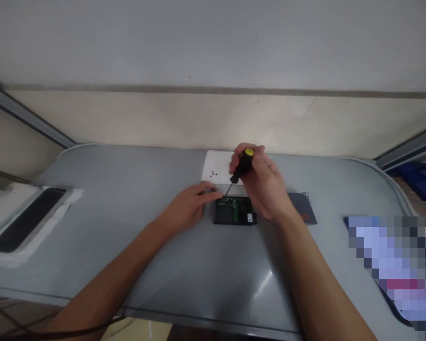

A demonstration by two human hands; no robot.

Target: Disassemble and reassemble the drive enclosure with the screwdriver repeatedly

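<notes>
My right hand [264, 182] is closed around a screwdriver [244, 163] with a black handle and a yellow end cap. The thin shaft slants down to the left, its tip at the upper left part of a green circuit board [235, 210]. That board sits in a flat black device casing [223, 218] lying on the table; a small white label shows at its lower right. My left hand [188, 206] rests by the casing's upper left corner, fingers stretched out and apart, one fingertip touching it close to the screwdriver tip. The right hand partly covers the casing's right side.
Several tiny dark screws [213, 174] lie on a white paper sheet [218, 163] behind the casing. A dark flat panel [301, 208] is right of my right hand. On the grey table [128, 180], a long black panel [28, 220] lies at left and a pixelated, dark-edged object [394, 270] at right.
</notes>
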